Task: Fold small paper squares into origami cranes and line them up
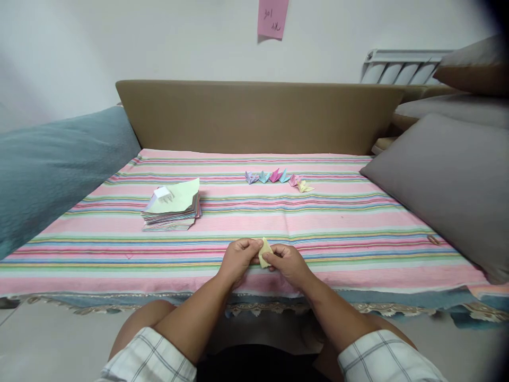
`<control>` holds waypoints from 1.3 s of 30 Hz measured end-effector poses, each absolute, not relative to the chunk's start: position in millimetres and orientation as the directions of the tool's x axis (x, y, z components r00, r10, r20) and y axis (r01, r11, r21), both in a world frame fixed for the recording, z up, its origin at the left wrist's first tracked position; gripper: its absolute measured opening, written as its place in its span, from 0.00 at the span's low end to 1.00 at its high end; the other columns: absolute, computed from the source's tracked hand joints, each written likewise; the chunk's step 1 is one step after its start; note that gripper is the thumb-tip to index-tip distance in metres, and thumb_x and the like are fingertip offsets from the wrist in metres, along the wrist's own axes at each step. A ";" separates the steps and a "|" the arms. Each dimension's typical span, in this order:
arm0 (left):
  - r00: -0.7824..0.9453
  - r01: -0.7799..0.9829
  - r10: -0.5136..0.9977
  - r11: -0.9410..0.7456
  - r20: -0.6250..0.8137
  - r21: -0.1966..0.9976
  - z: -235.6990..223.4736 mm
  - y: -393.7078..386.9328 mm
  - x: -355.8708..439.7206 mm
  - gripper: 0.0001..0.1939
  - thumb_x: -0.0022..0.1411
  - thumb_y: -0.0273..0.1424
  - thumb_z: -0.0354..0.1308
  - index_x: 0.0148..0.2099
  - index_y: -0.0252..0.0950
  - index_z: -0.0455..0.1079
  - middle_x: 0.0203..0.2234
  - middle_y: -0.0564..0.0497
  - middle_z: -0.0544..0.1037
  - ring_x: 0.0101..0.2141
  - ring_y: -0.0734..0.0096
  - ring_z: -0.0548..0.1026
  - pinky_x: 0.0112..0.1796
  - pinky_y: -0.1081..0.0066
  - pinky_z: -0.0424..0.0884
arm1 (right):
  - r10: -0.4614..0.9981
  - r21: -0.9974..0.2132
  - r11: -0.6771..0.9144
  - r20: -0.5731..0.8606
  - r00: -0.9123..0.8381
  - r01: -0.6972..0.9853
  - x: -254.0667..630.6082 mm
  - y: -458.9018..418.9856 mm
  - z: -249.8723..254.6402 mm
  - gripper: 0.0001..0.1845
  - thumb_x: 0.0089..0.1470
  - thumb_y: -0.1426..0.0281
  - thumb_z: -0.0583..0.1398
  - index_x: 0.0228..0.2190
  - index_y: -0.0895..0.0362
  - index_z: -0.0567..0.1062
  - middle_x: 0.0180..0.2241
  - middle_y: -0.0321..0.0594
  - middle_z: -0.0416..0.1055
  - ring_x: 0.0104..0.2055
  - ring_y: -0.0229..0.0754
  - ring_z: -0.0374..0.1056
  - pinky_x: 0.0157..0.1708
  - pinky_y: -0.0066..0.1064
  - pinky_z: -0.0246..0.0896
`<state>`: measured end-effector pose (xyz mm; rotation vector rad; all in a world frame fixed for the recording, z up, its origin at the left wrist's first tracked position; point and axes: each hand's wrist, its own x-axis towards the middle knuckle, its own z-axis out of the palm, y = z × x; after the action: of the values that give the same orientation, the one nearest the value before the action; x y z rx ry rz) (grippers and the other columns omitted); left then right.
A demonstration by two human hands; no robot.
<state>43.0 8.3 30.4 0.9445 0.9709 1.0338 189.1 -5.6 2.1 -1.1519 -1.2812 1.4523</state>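
Observation:
A small piece of folded yellow paper (264, 253) is pinched between my two hands, just above the front part of the striped cloth. My left hand (240, 257) grips its left edge, thumb toward the paper. On the other side, my right hand (291, 264) presses a thumb over its lower right part. Behind the hands, several folded paper cranes (275, 175) in purple, blue, pink and yellow sit in a row. To the left lies a stack of coloured paper sheets (172, 216), with a white plug-like block (163, 194) on top.
Striped cloth (238, 212) covers the sofa seat, with the brown backrest (258, 116) behind. A teal cushion (67, 164) borders the left side. Grey pillows (441, 185) are piled at the right, near a small brown object (433, 240). A pink note (272, 19) hangs on the wall.

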 end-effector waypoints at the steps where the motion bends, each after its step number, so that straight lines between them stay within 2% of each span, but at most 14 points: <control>1: 0.243 -0.251 0.953 0.244 -0.183 0.937 30.9 8.2 43.0 0.17 0.38 0.39 0.69 0.27 0.32 0.71 0.20 0.53 0.74 0.22 0.76 0.70 0.25 0.75 0.67 | 0.974 -0.995 -0.098 -0.091 -0.205 -0.023 188.9 -5.7 2.2 0.19 0.42 0.54 0.63 0.27 0.58 0.76 0.22 0.35 0.69 0.25 0.36 0.63 0.25 0.27 0.60; 4: 0.295 -0.231 0.945 0.216 -0.144 0.949 31.0 7.6 42.8 0.17 0.34 0.35 0.71 0.28 0.32 0.73 0.22 0.53 0.75 0.24 0.74 0.71 0.27 0.74 0.66 | 0.977 -0.997 -0.071 -0.071 -0.201 0.006 187.9 -6.3 3.4 0.19 0.43 0.54 0.63 0.25 0.59 0.75 0.20 0.34 0.67 0.23 0.34 0.60 0.24 0.27 0.58; 6: 0.286 -0.231 0.948 0.208 -0.138 0.950 31.0 6.9 43.0 0.14 0.36 0.35 0.70 0.24 0.31 0.73 0.22 0.51 0.75 0.26 0.73 0.71 0.29 0.74 0.66 | 0.976 -0.998 -0.058 -0.060 -0.210 0.015 186.9 -6.8 4.3 0.19 0.43 0.54 0.62 0.24 0.59 0.74 0.19 0.33 0.65 0.22 0.33 0.59 0.23 0.26 0.57; 9: 0.252 -0.290 0.953 0.241 -0.169 0.926 32.7 6.1 43.5 0.14 0.36 0.36 0.71 0.20 0.31 0.72 0.28 0.48 0.77 0.30 0.70 0.72 0.32 0.72 0.67 | 0.970 -0.999 -0.051 -0.046 -0.239 -0.015 184.4 -7.9 4.6 0.18 0.43 0.54 0.62 0.23 0.58 0.73 0.18 0.32 0.63 0.22 0.34 0.58 0.23 0.26 0.57; 12: 0.222 -0.336 0.956 0.258 -0.190 0.906 35.4 6.6 43.6 0.15 0.34 0.35 0.71 0.19 0.31 0.71 0.33 0.45 0.78 0.33 0.69 0.72 0.33 0.72 0.67 | 0.966 -0.993 -0.057 -0.029 -0.258 -0.101 180.9 -9.4 4.0 0.17 0.43 0.55 0.63 0.26 0.57 0.73 0.22 0.33 0.66 0.25 0.35 0.61 0.25 0.27 0.60; 14: 0.210 -0.351 0.960 0.253 -0.188 0.902 36.2 7.2 43.6 0.15 0.35 0.35 0.71 0.19 0.30 0.70 0.33 0.45 0.78 0.31 0.70 0.73 0.30 0.74 0.67 | 0.962 -0.984 -0.083 -0.038 -0.271 -0.156 178.8 -10.6 4.4 0.18 0.41 0.56 0.64 0.31 0.56 0.73 0.25 0.34 0.68 0.27 0.35 0.63 0.25 0.27 0.61; 16: 0.222 -0.352 0.955 0.267 -0.198 0.897 36.4 7.3 43.9 0.16 0.37 0.37 0.70 0.19 0.29 0.70 0.30 0.45 0.77 0.24 0.75 0.71 0.23 0.75 0.65 | 0.947 -0.980 -0.130 -0.079 -0.310 -0.149 177.6 -11.9 5.8 0.20 0.41 0.56 0.65 0.33 0.57 0.72 0.25 0.35 0.69 0.27 0.35 0.64 0.25 0.27 0.61; 19: 0.278 -0.359 0.934 0.319 -0.226 0.877 37.5 6.2 45.2 0.18 0.38 0.38 0.69 0.21 0.29 0.68 0.18 0.50 0.74 0.13 0.80 0.63 0.15 0.76 0.57 | 0.916 -0.980 -0.186 -0.149 -0.372 -0.066 176.6 -13.5 8.3 0.21 0.43 0.54 0.62 0.29 0.60 0.74 0.22 0.36 0.70 0.23 0.34 0.64 0.25 0.27 0.61; 22: 0.341 -0.388 0.904 0.386 -0.259 0.837 40.7 5.6 46.3 0.18 0.39 0.39 0.68 0.24 0.30 0.69 0.10 0.55 0.66 0.09 0.78 0.60 0.12 0.74 0.57 | 0.923 -0.985 -0.169 -0.146 -0.355 -0.035 175.2 -14.1 8.8 0.20 0.45 0.54 0.61 0.26 0.60 0.74 0.22 0.38 0.72 0.22 0.33 0.64 0.24 0.26 0.60; 26: 0.415 -0.403 0.851 0.490 -0.323 0.773 42.9 7.3 45.3 0.21 0.41 0.39 0.68 0.34 0.29 0.71 0.11 0.56 0.66 0.10 0.76 0.62 0.13 0.75 0.58 | 0.942 -0.994 -0.107 -0.097 -0.321 -0.016 173.3 -13.6 7.1 0.18 0.45 0.55 0.61 0.25 0.59 0.74 0.22 0.37 0.72 0.22 0.34 0.64 0.24 0.26 0.60; 28: 0.457 -0.399 0.838 0.494 -0.299 0.773 41.4 7.5 44.6 0.22 0.43 0.40 0.67 0.37 0.29 0.71 0.11 0.56 0.66 0.11 0.77 0.62 0.14 0.74 0.59 | 0.946 -0.994 -0.107 -0.097 -0.311 -0.017 173.5 -13.3 6.6 0.19 0.45 0.54 0.61 0.24 0.59 0.74 0.22 0.37 0.72 0.22 0.34 0.64 0.24 0.26 0.60; 33: 0.524 -0.354 0.828 0.423 -0.198 0.834 35.5 4.0 45.5 0.20 0.44 0.38 0.67 0.35 0.28 0.71 0.09 0.56 0.65 0.11 0.76 0.62 0.16 0.72 0.62 | 0.942 -0.994 -0.105 -0.094 -0.323 -0.018 174.7 -14.4 6.0 0.20 0.45 0.54 0.61 0.23 0.59 0.74 0.22 0.38 0.72 0.22 0.35 0.65 0.23 0.27 0.60; 36: 0.471 -0.344 0.847 0.433 -0.246 0.833 35.6 3.9 46.1 0.21 0.45 0.41 0.66 0.34 0.28 0.71 0.09 0.56 0.64 0.10 0.76 0.61 0.14 0.73 0.59 | 0.940 -0.993 -0.119 -0.106 -0.325 -0.020 173.5 -16.0 5.1 0.19 0.44 0.54 0.61 0.24 0.59 0.74 0.22 0.38 0.73 0.22 0.36 0.66 0.24 0.27 0.60; 39: 0.378 -0.361 0.877 0.436 -0.298 0.824 38.5 5.9 46.1 0.23 0.42 0.44 0.67 0.33 0.28 0.71 0.10 0.55 0.66 0.10 0.77 0.61 0.12 0.76 0.56 | 0.933 -0.991 -0.133 -0.116 -0.340 -0.027 171.9 -17.1 3.7 0.18 0.44 0.55 0.62 0.24 0.58 0.74 0.22 0.37 0.74 0.22 0.36 0.66 0.25 0.28 0.61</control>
<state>46.1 5.9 38.5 0.7391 0.8275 0.8903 171.9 -17.1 3.7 -1.0819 -1.3568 1.5813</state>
